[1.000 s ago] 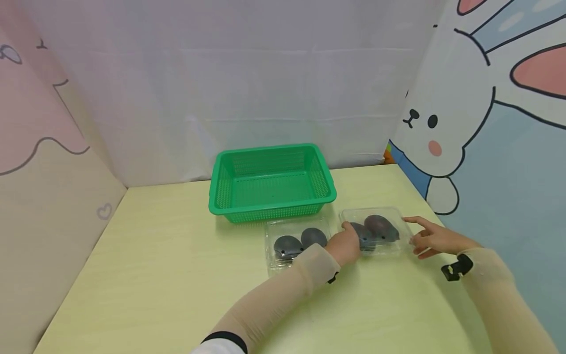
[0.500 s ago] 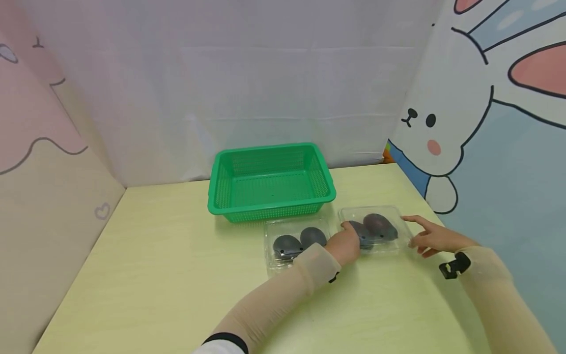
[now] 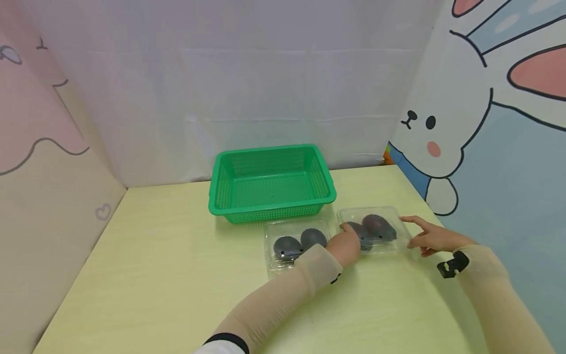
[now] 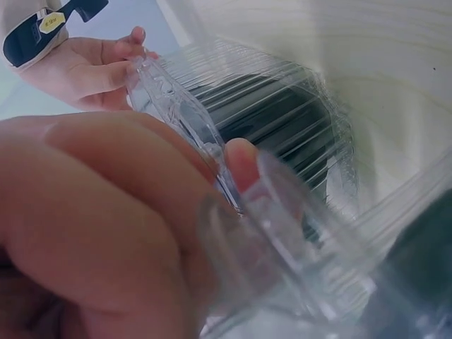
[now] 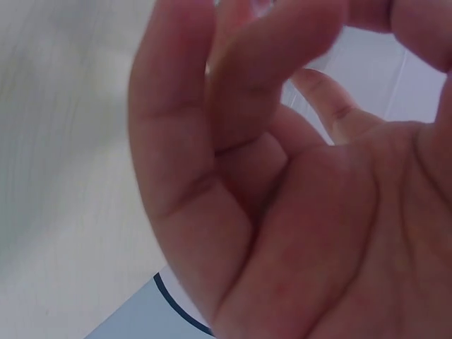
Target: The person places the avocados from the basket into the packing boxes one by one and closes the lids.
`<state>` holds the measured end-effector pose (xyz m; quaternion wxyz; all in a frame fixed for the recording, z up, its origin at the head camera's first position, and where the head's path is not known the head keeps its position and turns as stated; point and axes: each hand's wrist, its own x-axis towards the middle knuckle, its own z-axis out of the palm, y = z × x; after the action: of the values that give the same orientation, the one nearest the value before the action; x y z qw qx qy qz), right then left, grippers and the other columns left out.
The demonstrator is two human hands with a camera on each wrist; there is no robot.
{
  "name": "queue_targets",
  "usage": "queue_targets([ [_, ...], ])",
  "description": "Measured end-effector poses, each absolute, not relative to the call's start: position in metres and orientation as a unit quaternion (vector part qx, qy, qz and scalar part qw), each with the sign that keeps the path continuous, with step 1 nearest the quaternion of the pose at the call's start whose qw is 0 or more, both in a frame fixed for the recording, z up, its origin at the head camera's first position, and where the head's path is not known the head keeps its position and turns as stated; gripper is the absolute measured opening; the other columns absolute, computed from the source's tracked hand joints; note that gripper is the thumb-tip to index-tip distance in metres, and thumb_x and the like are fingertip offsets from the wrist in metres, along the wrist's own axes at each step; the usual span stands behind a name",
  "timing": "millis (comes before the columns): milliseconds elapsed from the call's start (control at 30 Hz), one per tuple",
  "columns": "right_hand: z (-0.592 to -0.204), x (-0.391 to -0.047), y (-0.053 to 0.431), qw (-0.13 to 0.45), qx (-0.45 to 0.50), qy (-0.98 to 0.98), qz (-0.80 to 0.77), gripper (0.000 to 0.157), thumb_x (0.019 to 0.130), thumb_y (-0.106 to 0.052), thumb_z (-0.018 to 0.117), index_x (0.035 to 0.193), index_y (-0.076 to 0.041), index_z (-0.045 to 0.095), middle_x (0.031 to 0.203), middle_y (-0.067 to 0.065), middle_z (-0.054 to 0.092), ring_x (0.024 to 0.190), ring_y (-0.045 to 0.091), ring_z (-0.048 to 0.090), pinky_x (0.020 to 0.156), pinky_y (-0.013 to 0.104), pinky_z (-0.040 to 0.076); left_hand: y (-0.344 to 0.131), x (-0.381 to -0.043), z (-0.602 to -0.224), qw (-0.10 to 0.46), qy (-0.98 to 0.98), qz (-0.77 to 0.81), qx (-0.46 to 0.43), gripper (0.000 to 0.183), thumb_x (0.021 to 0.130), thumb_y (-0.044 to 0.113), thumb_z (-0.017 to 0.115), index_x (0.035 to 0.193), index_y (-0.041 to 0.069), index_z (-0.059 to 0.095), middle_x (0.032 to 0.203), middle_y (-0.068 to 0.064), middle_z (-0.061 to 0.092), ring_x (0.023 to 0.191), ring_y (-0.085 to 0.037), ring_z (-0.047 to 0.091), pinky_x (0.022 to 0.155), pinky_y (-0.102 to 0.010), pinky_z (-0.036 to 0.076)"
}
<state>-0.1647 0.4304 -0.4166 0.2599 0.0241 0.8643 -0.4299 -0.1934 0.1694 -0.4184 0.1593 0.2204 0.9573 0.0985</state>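
In the head view, two clear plastic clamshell boxes stand side by side. The right box (image 3: 393,211) contains two dark purple, egg-shaped fruits (image 3: 379,227). My left hand (image 3: 345,246) grips this box's left side; the left wrist view has a fingertip (image 4: 242,164) curled against the clear rim (image 4: 180,106). At the opposite side, my right hand (image 3: 435,238) holds the edge, index finger extended and the others bent; its palm (image 5: 318,226) fills much of the right wrist view. The left box (image 3: 276,228) has two similar dark fruits (image 3: 288,247), partly hidden by my left forearm.
Behind the boxes, a green plastic basket (image 3: 271,203) with mesh walls stands near the back of the pale yellow table (image 3: 155,265). A white curtain (image 3: 265,88) hangs at the back. A wall with a rabbit drawing (image 3: 451,132) borders the right side.
The right box has shifted very slightly left, with my right hand moving along with it. My left hand keeps nearly the same place. The basket and left box look unmoved.
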Motion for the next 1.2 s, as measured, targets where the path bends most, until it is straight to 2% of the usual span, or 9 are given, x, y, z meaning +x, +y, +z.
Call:
queue_targets([
  [267,-0.4159,-0.1651,0.4288,0.26,0.029,0.872,-0.415,0.086,0.093,-0.016,0.061,0.156,-0.012,0.002,0.062,-0.002,0.035,0.049,0.011,0.03,0.058,0.033,0.044,0.1696,-0.1917,-0.4187,0.16,0.959,0.102,0.211,0.062,0.098,0.019,0.051,0.148,-0.006,0.024,0.042,0.001,0.04,0.032,-0.011,0.029,0.036,-0.025,0.024],
  [500,-0.4179,-0.1634,0.4287,0.264,0.022,0.87,-0.417,0.086,0.094,-0.017,0.06,0.156,-0.011,0.001,0.081,0.008,0.051,0.054,0.012,0.034,0.061,0.034,0.045,0.1698,-0.1896,-0.4194,0.162,0.961,0.1,0.202,0.063,0.098,0.022,0.052,0.149,-0.005,0.025,0.045,0.0,0.044,0.033,-0.012,0.032,0.036,-0.025,0.027],
  [700,-0.4188,-0.1635,0.4309,0.258,0.006,0.869,-0.423,0.085,0.095,-0.017,0.059,0.156,-0.008,0.0,0.086,0.01,0.058,0.052,0.011,0.032,0.06,0.034,0.045,0.1709,-0.1908,-0.4193,0.143,0.963,0.082,0.213,0.061,0.099,0.022,0.051,0.148,-0.006,0.027,0.045,0.0,0.046,0.033,-0.011,0.034,0.036,-0.025,0.029],
  [800,-0.4192,-0.164,0.4328,0.261,0.007,0.868,-0.423,0.084,0.095,-0.017,0.059,0.156,-0.01,0.001,0.081,0.009,0.057,0.049,0.009,0.028,0.058,0.033,0.044,0.1707,-0.1907,-0.4194,0.13,0.964,0.072,0.223,0.06,0.099,0.022,0.05,0.147,-0.006,0.029,0.045,0.001,0.048,0.033,-0.011,0.034,0.036,-0.025,0.029],
  [1000,-0.4175,-0.161,0.4363,0.262,0.0,0.869,-0.419,0.083,0.096,-0.015,0.058,0.155,-0.007,0.0,0.095,0.013,0.059,0.049,0.01,0.03,0.056,0.031,0.044,0.1725,-0.1886,-0.42,0.101,0.967,0.059,0.225,0.059,0.098,0.024,0.052,0.146,-0.005,0.034,0.049,0.001,0.052,0.037,-0.01,0.04,0.038,-0.025,0.033],
  [1067,-0.4168,-0.1618,0.4344,0.264,-0.003,0.868,-0.42,0.085,0.096,-0.016,0.06,0.155,-0.006,0.0,0.091,0.012,0.057,0.05,0.01,0.032,0.058,0.031,0.044,0.1723,-0.1883,-0.4206,0.097,0.969,0.054,0.219,0.059,0.098,0.026,0.053,0.145,-0.004,0.035,0.049,0.001,0.052,0.038,-0.01,0.041,0.038,-0.025,0.034],
  [1200,-0.4136,-0.165,0.4303,0.269,-0.007,0.867,-0.419,0.086,0.095,-0.017,0.06,0.155,-0.005,0.0,0.073,0.004,0.046,0.051,0.011,0.034,0.06,0.032,0.044,0.1698,-0.1891,-0.4189,0.098,0.97,0.046,0.219,0.061,0.097,0.027,0.053,0.146,-0.005,0.034,0.05,0.001,0.053,0.039,-0.01,0.044,0.038,-0.025,0.036],
])
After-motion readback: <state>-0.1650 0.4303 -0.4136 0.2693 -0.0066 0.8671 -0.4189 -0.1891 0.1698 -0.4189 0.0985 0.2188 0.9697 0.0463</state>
